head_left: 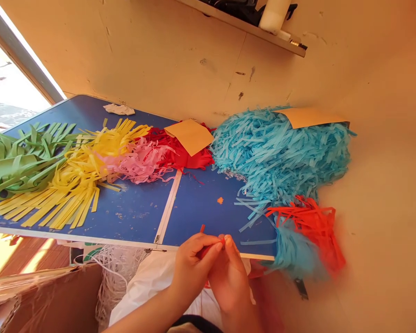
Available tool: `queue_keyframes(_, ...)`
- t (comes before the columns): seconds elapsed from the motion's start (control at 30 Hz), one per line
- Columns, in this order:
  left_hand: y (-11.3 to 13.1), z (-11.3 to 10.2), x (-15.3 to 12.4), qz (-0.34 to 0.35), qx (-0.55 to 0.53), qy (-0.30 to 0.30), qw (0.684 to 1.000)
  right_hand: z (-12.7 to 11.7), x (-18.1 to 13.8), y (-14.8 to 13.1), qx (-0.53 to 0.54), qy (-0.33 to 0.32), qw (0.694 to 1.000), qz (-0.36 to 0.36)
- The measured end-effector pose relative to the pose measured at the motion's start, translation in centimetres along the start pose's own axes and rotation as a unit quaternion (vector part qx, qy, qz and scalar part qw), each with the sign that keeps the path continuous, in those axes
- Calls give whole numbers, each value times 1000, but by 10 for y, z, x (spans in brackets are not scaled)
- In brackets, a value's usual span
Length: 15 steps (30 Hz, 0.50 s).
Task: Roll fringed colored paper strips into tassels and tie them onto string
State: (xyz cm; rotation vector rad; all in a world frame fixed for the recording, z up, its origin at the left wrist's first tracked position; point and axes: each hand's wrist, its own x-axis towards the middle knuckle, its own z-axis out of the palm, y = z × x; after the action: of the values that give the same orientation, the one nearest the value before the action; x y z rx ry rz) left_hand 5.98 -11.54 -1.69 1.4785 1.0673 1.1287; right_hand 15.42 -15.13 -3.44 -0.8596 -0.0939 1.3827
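My left hand [194, 256] and my right hand [230, 275] meet over my lap, just in front of the table's near edge. Both are closed, thumbs and fingers pinching a red paper strip [203, 228], one end of which pokes up above the left hand. Most of the strip is hidden by my fingers. Farther right, a bunch of red paper strips [319, 222] hangs over the table corner on top of light blue strips. The large light blue paper fringe pile [273, 152] lies beyond my right hand.
Across the blue table [201, 203] lie green strips [17, 157], yellow strips [76, 180], pink shreds [142, 159] and red shreds [201, 159]. Orange-yellow paper sheets [190, 135] rest on top. A cardboard box [55, 300] stands lower left; a shelf [249, 28] juts from the wall.
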Motion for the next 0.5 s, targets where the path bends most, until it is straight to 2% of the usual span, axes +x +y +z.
queue_keyframes(0.13,0,1,0,5,-8,9,1000,5,-2,0,98,45,992,66)
queue_keyframes(0.23,1,1,0,3,-8,8,1000,7,-4,0,105,50,990,76)
queue_keyframes(0.37,3,1,0,-2,13,12,1000,7,-6,2,62,26,997,43)
queue_keyframes(0.5,3,0,-1,21,41,18,999,3,-6,7,5,37,999,-30)
